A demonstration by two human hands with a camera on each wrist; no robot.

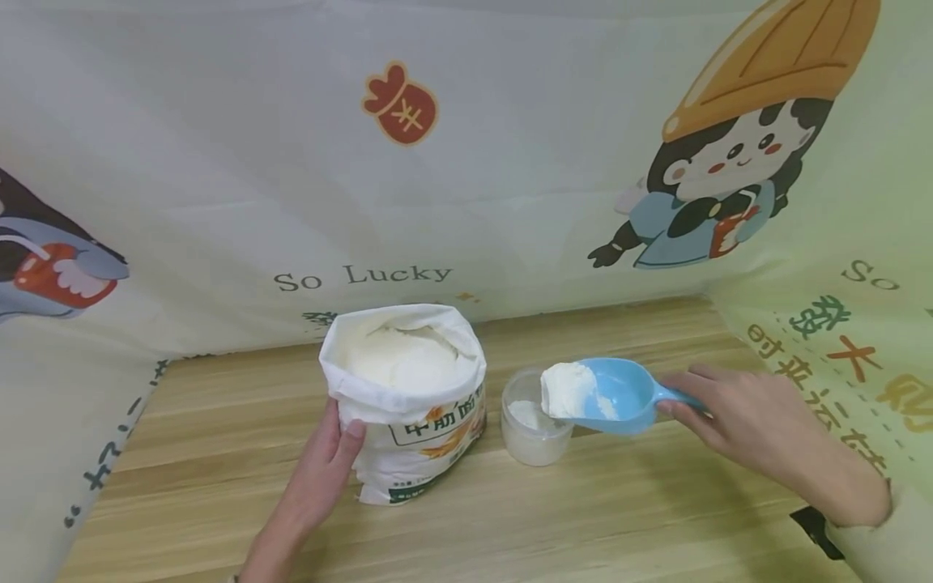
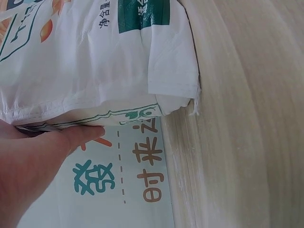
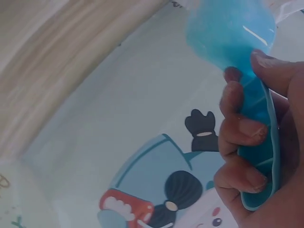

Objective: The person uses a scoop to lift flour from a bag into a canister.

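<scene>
The right hand [image 1: 747, 413] grips the light-looking scoop [image 1: 628, 389] by its handle [image 1: 678, 396], the best place; the left hand [image 1: 319, 463] holds the bag [image 1: 382, 457], probably soft and heavy.

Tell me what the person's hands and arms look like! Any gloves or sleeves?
The left hand and right hand are bare: no gloves, and no rings that I can see. The right arm has a plain, pale sleeve that stops near the wrist. On the left arm, just a tiny edge of something shows, too little to tell.
</scene>
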